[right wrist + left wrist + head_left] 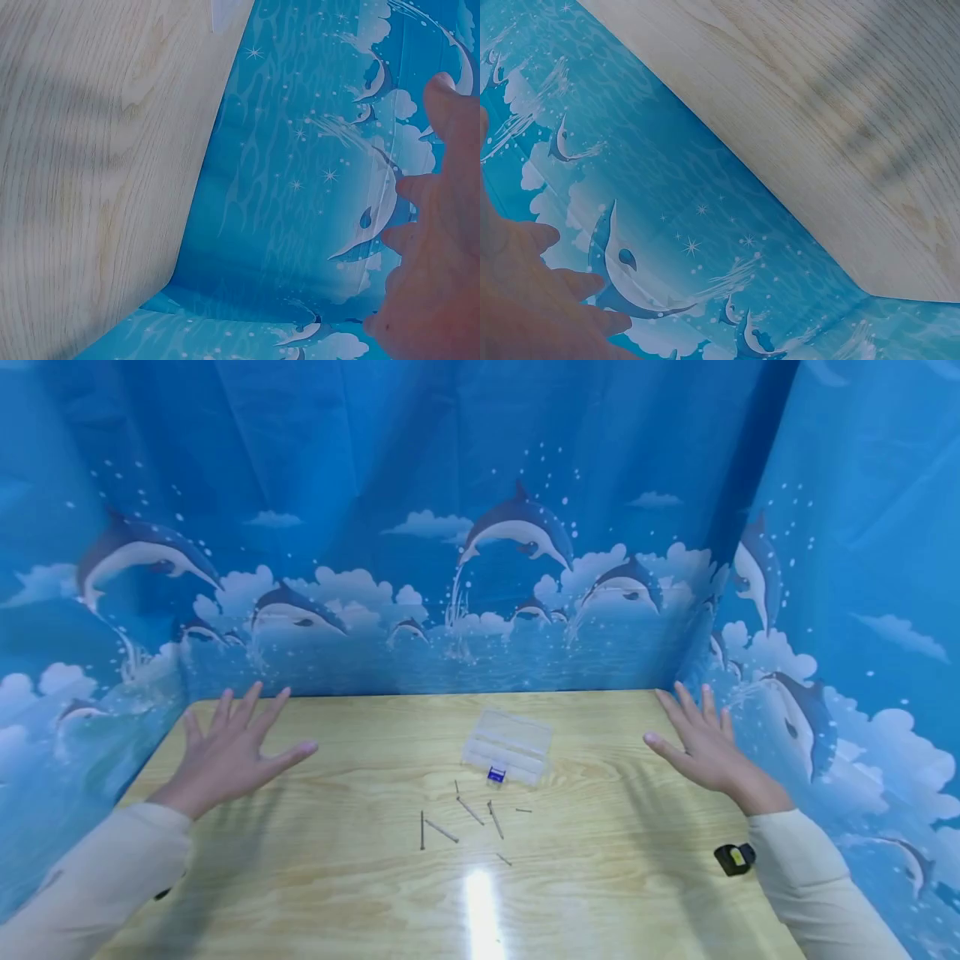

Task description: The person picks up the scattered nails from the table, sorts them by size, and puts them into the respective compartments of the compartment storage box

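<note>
Both hands are raised over the table with fingers spread, holding nothing. My left hand (228, 752) is above the far left of the table; in the left wrist view its fingers (581, 285) show at the lower left edge. My right hand (705, 747) is above the far right side, and its fingers (409, 238) appear along the right edge of the right wrist view. Between the hands, well apart from both, lie a clear plastic box (506, 745) with a blue latch (496, 774) and several thin nails or screws (471, 811) of differing lengths.
The wood-grain table (337, 893) meets a blue dolphin-print curtain (360, 568) at its back and sides. A small black object with a yellow patch (735, 858) is beside the right sleeve. Glare (482, 910) brightens the table's near middle.
</note>
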`<state>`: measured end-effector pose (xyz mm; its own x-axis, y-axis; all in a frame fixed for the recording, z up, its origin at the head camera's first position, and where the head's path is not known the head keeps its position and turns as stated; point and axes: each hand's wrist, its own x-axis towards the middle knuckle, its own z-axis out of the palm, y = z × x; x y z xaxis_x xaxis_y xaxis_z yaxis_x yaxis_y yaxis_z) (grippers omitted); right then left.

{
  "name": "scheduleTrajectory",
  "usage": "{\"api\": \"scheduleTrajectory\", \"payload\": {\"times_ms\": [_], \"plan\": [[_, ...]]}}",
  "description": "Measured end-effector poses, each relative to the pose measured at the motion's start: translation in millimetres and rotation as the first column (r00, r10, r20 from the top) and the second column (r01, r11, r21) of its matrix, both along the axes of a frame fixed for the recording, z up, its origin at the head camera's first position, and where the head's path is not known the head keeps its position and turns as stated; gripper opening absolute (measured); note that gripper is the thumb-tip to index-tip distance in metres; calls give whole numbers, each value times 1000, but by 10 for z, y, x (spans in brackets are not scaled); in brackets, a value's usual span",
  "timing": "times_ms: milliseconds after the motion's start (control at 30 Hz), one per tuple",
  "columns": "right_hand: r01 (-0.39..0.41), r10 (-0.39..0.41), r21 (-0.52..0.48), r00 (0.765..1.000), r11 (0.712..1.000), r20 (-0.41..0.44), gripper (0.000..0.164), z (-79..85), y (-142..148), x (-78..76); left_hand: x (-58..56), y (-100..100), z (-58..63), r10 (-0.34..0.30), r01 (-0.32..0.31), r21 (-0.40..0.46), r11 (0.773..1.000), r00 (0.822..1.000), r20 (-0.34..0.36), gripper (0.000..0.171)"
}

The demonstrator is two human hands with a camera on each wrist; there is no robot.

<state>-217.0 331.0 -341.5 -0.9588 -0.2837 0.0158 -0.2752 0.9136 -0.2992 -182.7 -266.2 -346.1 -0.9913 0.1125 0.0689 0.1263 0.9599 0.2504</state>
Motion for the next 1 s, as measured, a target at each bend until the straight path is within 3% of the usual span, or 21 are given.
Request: {"api": "scheduleTrajectory", "payload": {"times_ms": [500, 1000], "plan": [[-38, 38, -11, 999, 999, 2, 75, -104, -132, -26, -39, 95, -100, -34, 33, 20, 999, 999, 21, 99], [-150, 148, -117, 989, 982, -29, 74, -582, -603, -218, -53, 320, -395, -99, 98, 44, 994, 994, 42, 96]]}}
